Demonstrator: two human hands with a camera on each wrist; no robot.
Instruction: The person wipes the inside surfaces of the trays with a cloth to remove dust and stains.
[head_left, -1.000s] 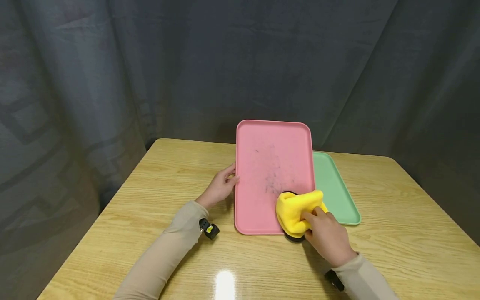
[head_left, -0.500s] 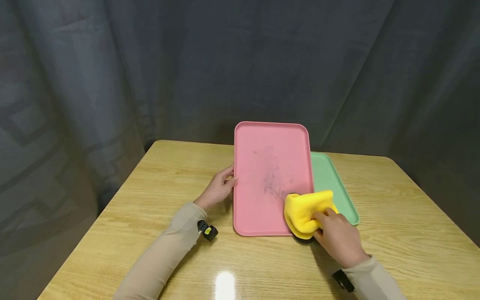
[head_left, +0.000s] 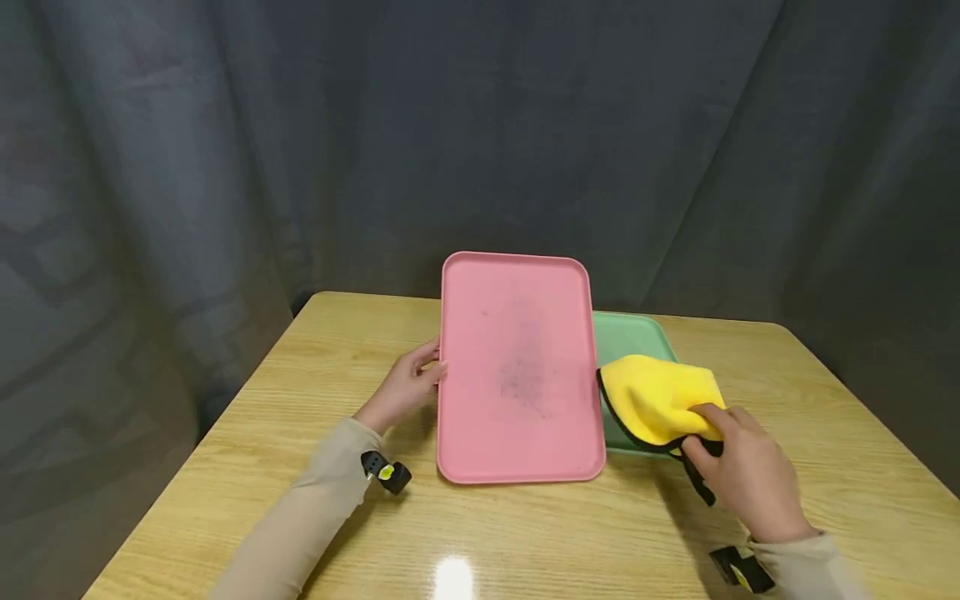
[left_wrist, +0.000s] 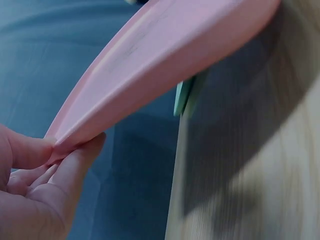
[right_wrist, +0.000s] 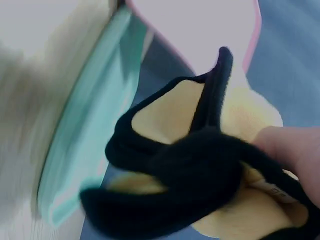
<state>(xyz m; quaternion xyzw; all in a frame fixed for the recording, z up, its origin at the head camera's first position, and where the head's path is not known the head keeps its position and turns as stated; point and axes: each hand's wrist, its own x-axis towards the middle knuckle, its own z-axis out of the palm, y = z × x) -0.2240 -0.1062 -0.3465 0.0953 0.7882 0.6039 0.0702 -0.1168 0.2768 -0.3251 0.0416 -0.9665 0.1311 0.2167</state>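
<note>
My left hand [head_left: 405,385] pinches the left rim of a pink tray [head_left: 480,333], thumb on the inner face and fingers behind. The tray is held tilted up off the table, as the left wrist view shows. Dark smudges and scratch-like marks cover its middle. To its right, my right hand [head_left: 757,475] grips a bunched yellow cloth [head_left: 660,396] with black edging, apart from the pink tray's surface. In the right wrist view the black-edged folds of the cloth [right_wrist: 165,107] hang from the fingers, and a small tag shows.
Flat on the wooden table [head_left: 360,517] lies a green tray [head_left: 630,333], partly hidden by the pink tray and the cloth. A dark grey curtain [head_left: 480,125] hangs behind the table and along both sides.
The right hand has drawn the cloth off the pink tray's lower right corner, to the right and over the green tray. The left hand and pink tray have shifted slightly left.
</note>
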